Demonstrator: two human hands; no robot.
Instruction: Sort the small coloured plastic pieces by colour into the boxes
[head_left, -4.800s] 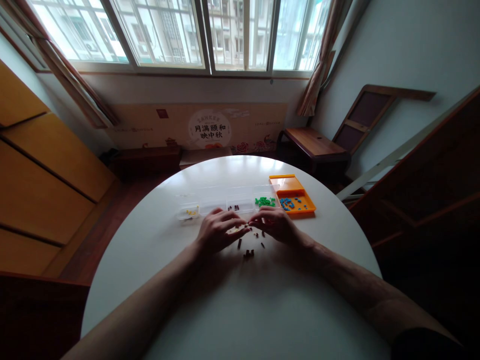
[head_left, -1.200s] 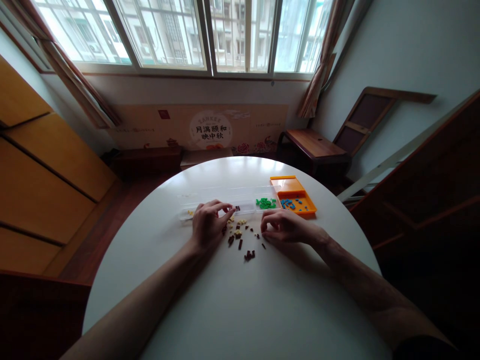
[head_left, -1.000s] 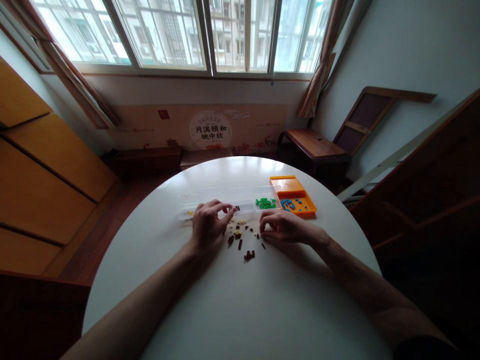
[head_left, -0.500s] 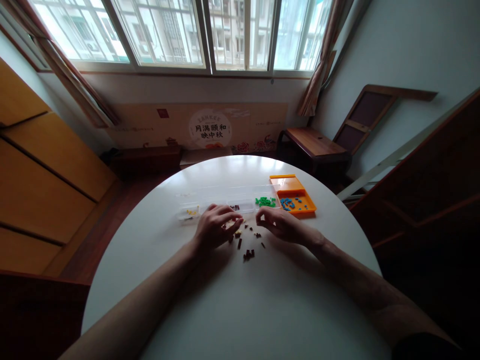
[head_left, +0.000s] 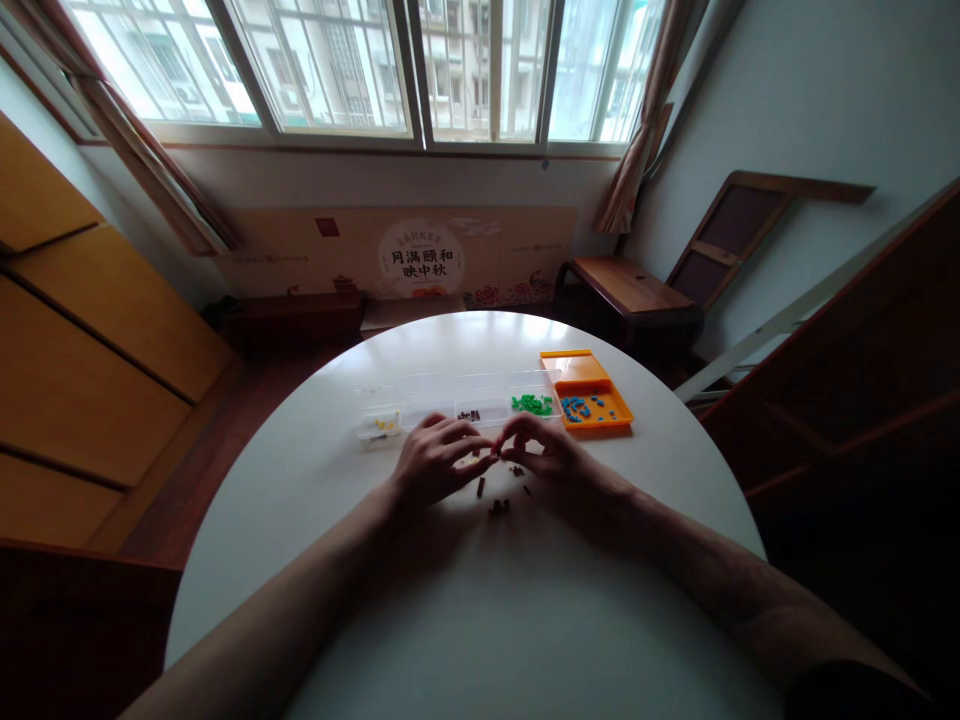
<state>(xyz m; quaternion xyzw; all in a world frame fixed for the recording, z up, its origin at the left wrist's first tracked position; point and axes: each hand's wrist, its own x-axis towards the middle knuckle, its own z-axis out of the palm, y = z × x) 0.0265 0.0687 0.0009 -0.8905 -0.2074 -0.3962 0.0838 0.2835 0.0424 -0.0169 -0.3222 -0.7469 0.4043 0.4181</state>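
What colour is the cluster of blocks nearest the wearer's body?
The cluster of blocks is dark brown, seen in the head view.

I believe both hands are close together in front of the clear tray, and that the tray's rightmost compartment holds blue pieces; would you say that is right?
Not quite: the head view shows green pieces in the rightmost compartment of the clear tray, not blue ones. The left hand and right hand are indeed close together in front of the tray.

Small dark brown blocks (head_left: pixel 517 471) lie on the white table (head_left: pixel 480 620): a bumpy bunch (head_left: pixel 499 508) in front, a fat stick (head_left: pixel 481 487) behind its left, a thin stick (head_left: pixel 526 491) behind its right
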